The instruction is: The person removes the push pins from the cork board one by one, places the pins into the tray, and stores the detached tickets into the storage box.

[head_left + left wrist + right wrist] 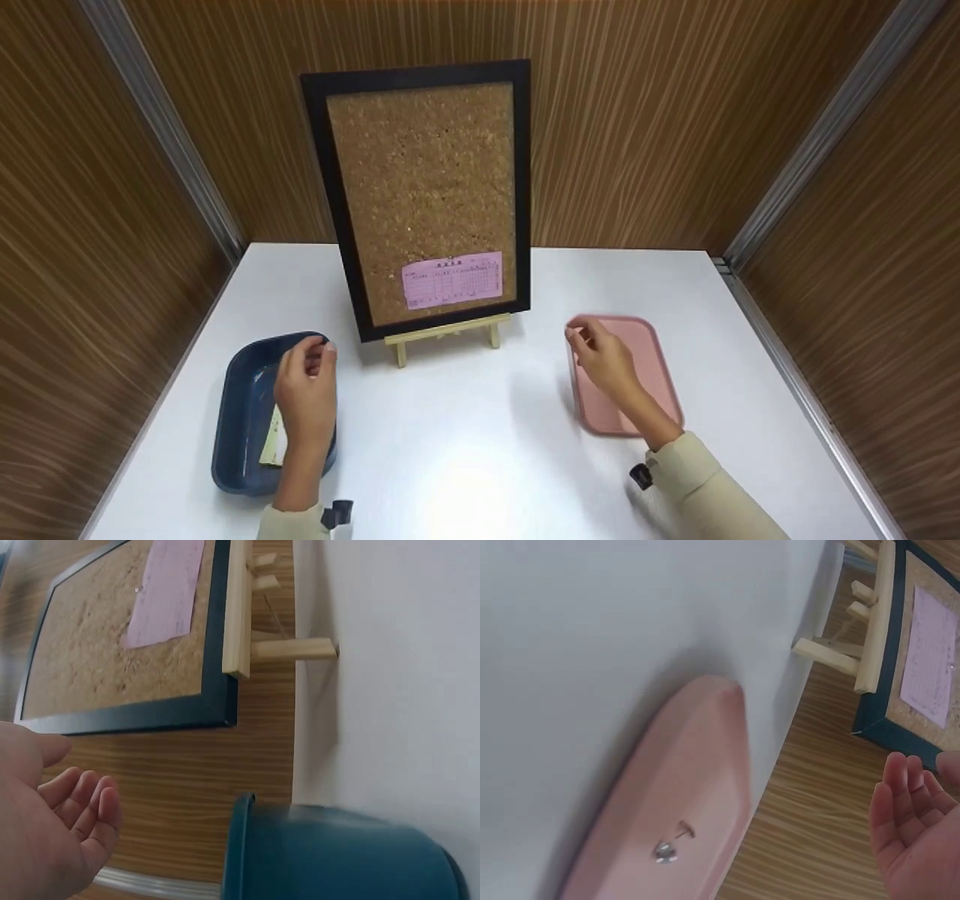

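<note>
My left hand [307,390] hangs over the right side of a dark blue basin [229,420], fingers loosely curled and nothing in them. Inside the basin lie yellow-green paper slips [274,442], partly hidden by that hand. My right hand [604,360] hovers above the left part of a pink tray [652,360], its fingers bent and holding nothing that I can see. Two small metallic thumbtacks [665,851] show in the tray in the right wrist view. A pink printed slip [454,281] is fixed low on a black-framed cork board [427,172].
The board leans on a small wooden easel [448,330] at the back of the white table [450,420]. Wood-grain panels [637,112] enclose the table at the back and both sides, with metal strips [806,124] along the corners.
</note>
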`<state>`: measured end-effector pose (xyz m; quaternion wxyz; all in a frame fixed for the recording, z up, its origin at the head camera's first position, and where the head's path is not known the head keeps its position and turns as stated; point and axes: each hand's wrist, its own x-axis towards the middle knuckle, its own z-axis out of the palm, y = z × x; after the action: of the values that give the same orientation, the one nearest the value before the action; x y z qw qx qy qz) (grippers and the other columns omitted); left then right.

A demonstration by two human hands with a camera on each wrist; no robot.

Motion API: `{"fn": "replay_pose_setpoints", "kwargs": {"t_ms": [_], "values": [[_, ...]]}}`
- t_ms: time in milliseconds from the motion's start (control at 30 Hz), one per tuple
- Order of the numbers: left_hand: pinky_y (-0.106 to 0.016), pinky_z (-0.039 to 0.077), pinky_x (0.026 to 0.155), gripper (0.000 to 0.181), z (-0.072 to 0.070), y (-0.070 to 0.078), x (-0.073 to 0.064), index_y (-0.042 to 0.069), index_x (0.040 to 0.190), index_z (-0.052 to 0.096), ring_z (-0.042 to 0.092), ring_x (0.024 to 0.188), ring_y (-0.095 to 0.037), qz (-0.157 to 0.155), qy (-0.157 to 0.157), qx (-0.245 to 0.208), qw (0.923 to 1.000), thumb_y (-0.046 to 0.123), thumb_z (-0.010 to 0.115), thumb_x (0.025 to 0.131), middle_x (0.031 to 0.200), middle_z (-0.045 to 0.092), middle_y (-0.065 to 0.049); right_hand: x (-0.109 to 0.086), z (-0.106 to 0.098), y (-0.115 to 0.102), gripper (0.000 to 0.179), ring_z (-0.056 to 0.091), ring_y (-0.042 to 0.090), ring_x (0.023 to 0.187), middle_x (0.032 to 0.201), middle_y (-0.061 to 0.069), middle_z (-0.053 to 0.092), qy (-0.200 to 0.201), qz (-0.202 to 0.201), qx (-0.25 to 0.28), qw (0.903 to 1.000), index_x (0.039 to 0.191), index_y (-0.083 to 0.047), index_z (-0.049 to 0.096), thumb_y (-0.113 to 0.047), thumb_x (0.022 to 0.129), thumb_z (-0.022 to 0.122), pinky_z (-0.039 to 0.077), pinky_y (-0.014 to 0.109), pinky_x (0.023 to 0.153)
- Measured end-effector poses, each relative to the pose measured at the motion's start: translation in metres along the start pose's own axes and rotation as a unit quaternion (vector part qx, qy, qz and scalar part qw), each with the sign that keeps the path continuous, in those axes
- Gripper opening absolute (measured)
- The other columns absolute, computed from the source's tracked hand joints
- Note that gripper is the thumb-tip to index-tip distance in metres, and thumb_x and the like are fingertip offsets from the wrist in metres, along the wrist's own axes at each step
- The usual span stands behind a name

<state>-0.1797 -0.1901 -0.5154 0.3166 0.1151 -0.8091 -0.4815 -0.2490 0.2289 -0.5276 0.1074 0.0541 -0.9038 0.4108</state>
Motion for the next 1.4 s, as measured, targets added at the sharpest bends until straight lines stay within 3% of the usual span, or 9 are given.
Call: {"fn": "replay_pose_setpoints", "kwargs": {"t_ms": [133, 367, 533, 967, 1400], "values": [[-0.014, 0.043, 0.077, 0.027, 0.013, 0.005, 0.004, 0.004, 0.121, 0.065, 0.059, 0.092, -0.016, 0.013, -0.013, -0.003, 0.9998, 0.018, 0.067, 0.098, 0.109, 0.065, -0.011, 0.006, 0.006, -0.012, 0.025, 0.06, 0.012, 0.063, 0.08, 0.0, 0.065, 0.002, -0.017, 0.006, 0.9998, 0.117, -0.013, 0.067, -0.032, 0.103, 0.059, 0.048, 0.029, 0.061], [-0.036, 0.052, 0.083, 0.032, 0.033, 0.018, 0.009, 0.004, 0.124, 0.065, 0.062, 0.096, -0.021, 0.031, -0.04, -0.021, 0.9985, 0.024, 0.066, 0.099, 0.114, 0.064, -0.011, 0.018, 0.018, -0.03, 0.019, 0.059, 0.012, 0.06, 0.076, -0.003, 0.063, 0.003, -0.038, 0.026, 0.999, 0.113, -0.016, 0.067, -0.03, 0.103, 0.058, 0.047, 0.029, 0.058], [-0.034, 0.052, 0.085, 0.032, 0.046, 0.027, 0.014, 0.003, 0.125, 0.064, 0.061, 0.098, -0.019, 0.043, -0.063, -0.033, 0.9966, 0.024, 0.064, 0.1, 0.115, 0.063, -0.01, 0.025, 0.028, -0.04, 0.021, 0.058, 0.013, 0.06, 0.075, -0.004, 0.061, 0.006, -0.039, 0.05, 0.998, 0.114, -0.014, 0.067, -0.029, 0.102, 0.06, 0.047, 0.028, 0.057], [-0.037, 0.053, 0.085, 0.026, 0.071, 0.044, 0.032, 0.003, 0.119, 0.066, 0.061, 0.097, -0.023, 0.064, -0.051, -0.051, 0.9953, 0.019, 0.065, 0.1, 0.114, 0.062, -0.012, 0.041, 0.053, -0.061, 0.015, 0.056, 0.012, 0.06, 0.076, -0.002, 0.062, 0.012, -0.072, 0.077, 0.9944, 0.108, -0.014, 0.066, -0.026, 0.102, 0.06, 0.049, 0.027, 0.056], [-0.036, 0.052, 0.089, 0.021, 0.096, 0.051, 0.05, 0.002, 0.116, 0.068, 0.062, 0.1, -0.025, 0.077, -0.054, -0.053, 0.9942, 0.014, 0.065, 0.099, 0.11, 0.062, -0.014, 0.069, 0.073, -0.09, 0.018, 0.053, 0.011, 0.064, 0.075, -0.001, 0.063, 0.044, -0.121, 0.025, 0.9913, 0.111, -0.011, 0.067, -0.025, 0.101, 0.062, 0.042, 0.028, 0.058]]}}
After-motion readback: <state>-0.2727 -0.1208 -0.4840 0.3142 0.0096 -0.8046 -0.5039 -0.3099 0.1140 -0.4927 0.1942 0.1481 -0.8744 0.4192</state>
